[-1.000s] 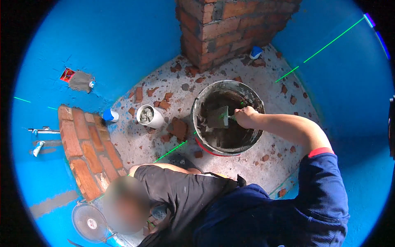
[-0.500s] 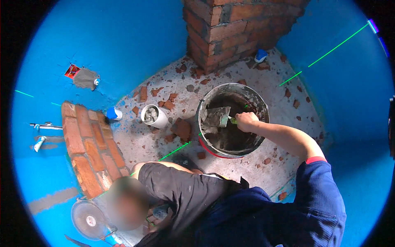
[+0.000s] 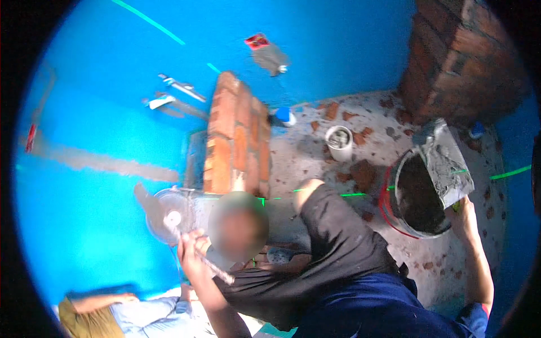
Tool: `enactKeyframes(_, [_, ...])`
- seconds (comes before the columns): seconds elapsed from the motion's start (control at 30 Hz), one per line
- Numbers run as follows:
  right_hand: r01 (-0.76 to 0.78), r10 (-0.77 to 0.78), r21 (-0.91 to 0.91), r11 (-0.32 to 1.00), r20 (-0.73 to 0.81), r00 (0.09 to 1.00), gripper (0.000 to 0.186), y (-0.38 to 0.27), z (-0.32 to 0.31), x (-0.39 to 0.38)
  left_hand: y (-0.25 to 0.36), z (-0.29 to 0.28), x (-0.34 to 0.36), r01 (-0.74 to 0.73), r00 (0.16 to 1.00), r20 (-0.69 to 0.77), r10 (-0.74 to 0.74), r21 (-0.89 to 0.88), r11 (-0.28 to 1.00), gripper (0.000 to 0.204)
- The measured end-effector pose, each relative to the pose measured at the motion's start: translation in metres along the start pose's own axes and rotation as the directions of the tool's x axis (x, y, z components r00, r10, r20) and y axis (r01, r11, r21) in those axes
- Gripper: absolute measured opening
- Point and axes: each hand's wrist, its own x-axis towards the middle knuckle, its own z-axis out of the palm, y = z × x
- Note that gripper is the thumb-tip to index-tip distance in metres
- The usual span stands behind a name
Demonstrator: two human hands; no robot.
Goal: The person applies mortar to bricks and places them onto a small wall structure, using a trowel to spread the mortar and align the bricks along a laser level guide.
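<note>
My right hand [image 3: 465, 218] grips the handle of a flat trowel [image 3: 446, 163] loaded with grey mortar. The trowel is held tilted above the rim of a round bucket [image 3: 398, 218] that holds dark mortar. My left hand [image 3: 191, 253] is raised at the lower left and closed around a thin metal tool [image 3: 217, 270], next to a round grey disc [image 3: 168, 214]. A person in a black shirt [image 3: 338, 248] crouches between my two arms, close to the low brick wall [image 3: 236, 135].
A tall brick pillar [image 3: 468, 56] stands at the back right. On the speckled floor are a white cup [image 3: 339, 142], brick chips and a small blue item [image 3: 283, 115]. Metal tools [image 3: 180, 87] hang on the blue wall. Another person's clothing [image 3: 112, 312] shows at the lower left.
The trowel has come up out of the bucket with mortar on it. The view has swung left, so the bucket now lies at the right. My left hand has come into view.
</note>
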Motion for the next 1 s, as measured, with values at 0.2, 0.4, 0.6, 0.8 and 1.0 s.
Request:
enactKeyframes(0.2, [0.291, -0.307, 0.245, 0.925, 0.030, 0.951, 0.032, -0.114, 0.029, 0.026, -0.017, -0.017, 0.074, 0.208, 0.978, 0.042, -0.205, -0.095, 0.973, 0.010])
enactKeyframes(0.4, [-0.033, -0.360, 0.692, 0.721, 0.414, 0.836, 0.028, -0.232, 0.143, 0.044, -0.079, -0.048, 0.126, 0.286, 0.954, -0.062, -0.294, -0.119, 0.951, 0.011])
enactKeyframes(0.6, [-0.024, -0.208, 0.645, 0.763, 0.280, 0.937, 0.041, -0.328, 0.304, 0.017, -0.095, -0.061, 0.145, 0.370, 0.906, -0.203, -0.371, -0.042, 0.928, 0.016])
enactKeyframes(0.8, [0.018, -0.226, 0.565, 0.825, 0.301, 0.927, 0.037, -0.374, 0.384, 0.003, -0.082, -0.072, 0.134, 0.420, 0.883, -0.194, -0.426, -0.077, 0.904, 0.024])
enactKeyframes(1.0, [-0.027, -0.183, 0.534, 0.845, 0.336, 0.924, 0.039, -0.411, 0.426, 0.014, -0.078, -0.087, 0.126, 0.304, 0.882, -0.337, -0.329, -0.126, 0.944, 0.021])
